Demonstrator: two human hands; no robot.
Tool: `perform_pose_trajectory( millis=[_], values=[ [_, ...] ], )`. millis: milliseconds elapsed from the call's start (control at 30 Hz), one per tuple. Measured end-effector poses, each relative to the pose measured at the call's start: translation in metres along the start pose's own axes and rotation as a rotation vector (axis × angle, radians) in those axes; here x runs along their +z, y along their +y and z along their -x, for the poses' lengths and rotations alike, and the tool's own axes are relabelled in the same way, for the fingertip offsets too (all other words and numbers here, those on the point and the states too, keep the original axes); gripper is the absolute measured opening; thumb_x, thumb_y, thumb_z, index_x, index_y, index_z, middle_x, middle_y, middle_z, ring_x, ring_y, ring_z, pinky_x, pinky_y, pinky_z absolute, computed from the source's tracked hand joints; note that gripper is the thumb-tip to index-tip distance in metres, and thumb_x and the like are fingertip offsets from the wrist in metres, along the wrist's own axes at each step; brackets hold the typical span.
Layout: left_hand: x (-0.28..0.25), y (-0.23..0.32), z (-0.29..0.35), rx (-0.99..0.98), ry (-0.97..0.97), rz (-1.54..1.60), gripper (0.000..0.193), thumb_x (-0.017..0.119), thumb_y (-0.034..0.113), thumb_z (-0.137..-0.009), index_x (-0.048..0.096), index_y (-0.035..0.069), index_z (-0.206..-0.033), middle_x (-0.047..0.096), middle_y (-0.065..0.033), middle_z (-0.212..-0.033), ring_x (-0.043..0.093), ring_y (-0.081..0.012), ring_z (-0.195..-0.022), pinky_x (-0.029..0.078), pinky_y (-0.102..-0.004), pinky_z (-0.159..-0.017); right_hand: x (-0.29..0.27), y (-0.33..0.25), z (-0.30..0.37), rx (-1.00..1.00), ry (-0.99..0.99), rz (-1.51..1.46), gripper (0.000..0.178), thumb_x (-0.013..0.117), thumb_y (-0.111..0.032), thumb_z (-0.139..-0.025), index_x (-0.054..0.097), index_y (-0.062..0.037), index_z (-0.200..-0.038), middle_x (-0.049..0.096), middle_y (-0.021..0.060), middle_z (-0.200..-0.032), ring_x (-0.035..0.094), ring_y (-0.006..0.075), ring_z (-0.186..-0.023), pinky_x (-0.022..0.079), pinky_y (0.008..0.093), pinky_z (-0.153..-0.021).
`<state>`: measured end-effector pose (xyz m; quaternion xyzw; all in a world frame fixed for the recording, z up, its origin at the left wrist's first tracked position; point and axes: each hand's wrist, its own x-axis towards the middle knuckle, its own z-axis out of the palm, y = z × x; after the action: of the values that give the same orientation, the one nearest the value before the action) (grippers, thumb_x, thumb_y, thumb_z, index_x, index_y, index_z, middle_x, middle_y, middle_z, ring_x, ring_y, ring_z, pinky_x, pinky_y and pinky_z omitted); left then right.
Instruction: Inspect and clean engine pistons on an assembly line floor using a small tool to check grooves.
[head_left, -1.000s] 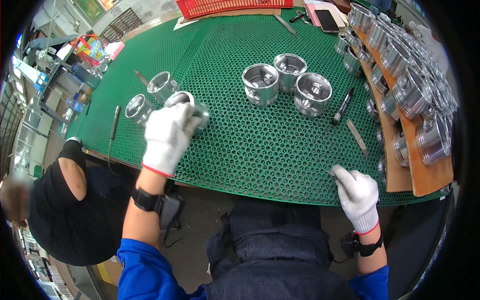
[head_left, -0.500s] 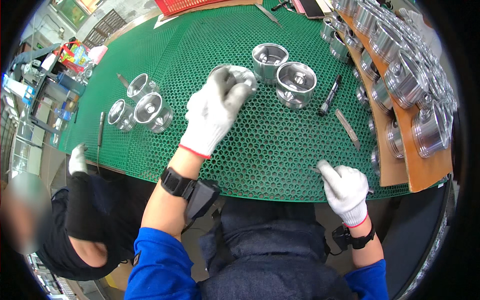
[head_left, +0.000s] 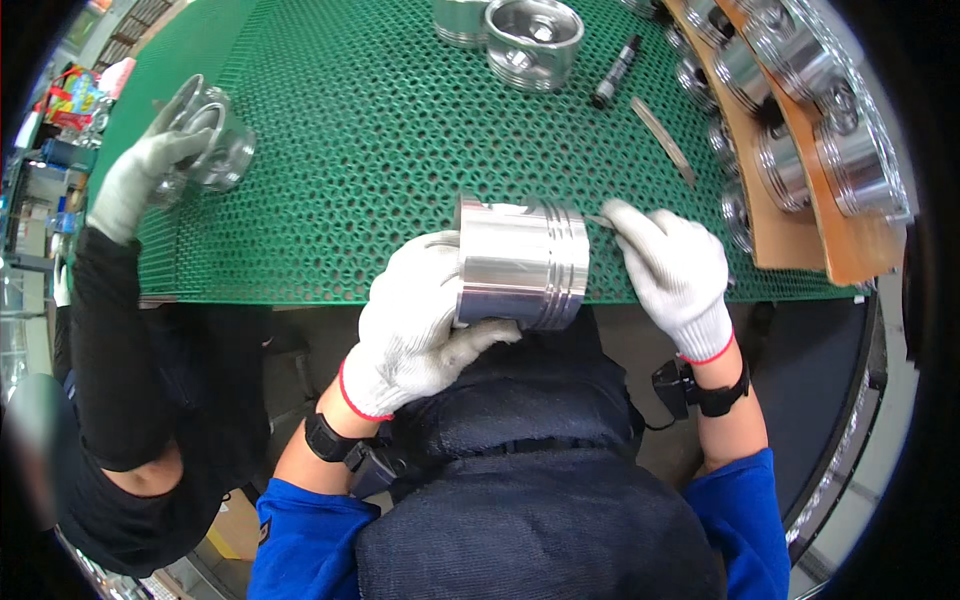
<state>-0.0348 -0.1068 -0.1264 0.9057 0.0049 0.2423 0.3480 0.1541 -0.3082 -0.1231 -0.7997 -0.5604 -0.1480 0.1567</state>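
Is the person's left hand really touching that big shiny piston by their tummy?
Touching. The head view shows it: the gloved left hand meets the left end of the piston with no gap, thumb along its lower side.

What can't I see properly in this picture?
All in the head view:
Held piston: its inside is hidden by its own wall, its left end partly by the left hand.
Thin tool: partly hidden by the right hand.
Far piston: cut off by the top edge.
Side pistons: partly behind the co-worker's hand.
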Motion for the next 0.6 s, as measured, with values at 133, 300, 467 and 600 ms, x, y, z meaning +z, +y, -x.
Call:
perform_pose_trajectory(
  millis=[133, 300, 467, 600],
  values=[
    [-0.001, -0.005, 0.015, 0.006, -0.094, 0.013, 0.042, 0.085, 0.021, -0.063, 0.070, 0.011, -0.101, 0.068, -0.0098, -0.105, 0.063, -0.0343, -0.103, 0.050, -0.0423, -0.091, -0.018, -0.004, 0.010, 0.193, 0.128, -0.592, 0.027, 0.059, -0.003, -0.088, 0.066, -0.0038, -0.114, 0.071, 0.0115, -0.104, 0.062, 0.0132, -0.069, 0.050, 0.0248, -0.062],
    [0.001, -0.001, 0.028, 0.045, -0.054, -0.038, 0.040, 0.079, 0.009, -0.054, 0.073, 0.016, -0.094, 0.068, -0.0079, -0.103, 0.064, -0.0336, -0.103, 0.050, -0.0453, -0.094, -0.045, -0.041, 0.003, 0.853, -0.384, -1.436, 0.028, 0.055, -0.011, -0.093, 0.063, 0.0015, -0.116, 0.069, 0.0052, -0.098, 0.046, 0.0043, -0.062, 0.038, 0.0186, -0.053],
    [0.001, -0.003, 0.035, 0.017, -0.106, -0.070, 0.040, 0.079, 0.011, -0.052, 0.073, 0.017, -0.091, 0.068, -0.0080, -0.100, 0.064, -0.0345, -0.101, 0.050, -0.0458, -0.093, -0.030, -0.039, -0.003, 0.843, -0.581, -1.473, 0.033, 0.053, -0.022, -0.096, 0.061, 0.0013, -0.119, 0.051, -0.0022, -0.068, 0.042, 0.0039, -0.057, 0.033, 0.0185, -0.049],
    [0.000, -0.002, 0.033, 0.005, -0.107, -0.071, 0.041, 0.079, 0.011, -0.053, 0.072, 0.016, -0.093, 0.068, -0.0083, -0.102, 0.064, -0.0348, -0.101, 0.050, -0.0461, -0.093, -0.028, -0.040, -0.008, 0.845, -0.661, -1.501, 0.034, 0.054, -0.022, -0.097, 0.059, 0.0007, -0.121, 0.051, -0.0025, -0.069, 0.042, 0.0051, -0.058, 0.036, 0.0199, -0.050]
  ],
)
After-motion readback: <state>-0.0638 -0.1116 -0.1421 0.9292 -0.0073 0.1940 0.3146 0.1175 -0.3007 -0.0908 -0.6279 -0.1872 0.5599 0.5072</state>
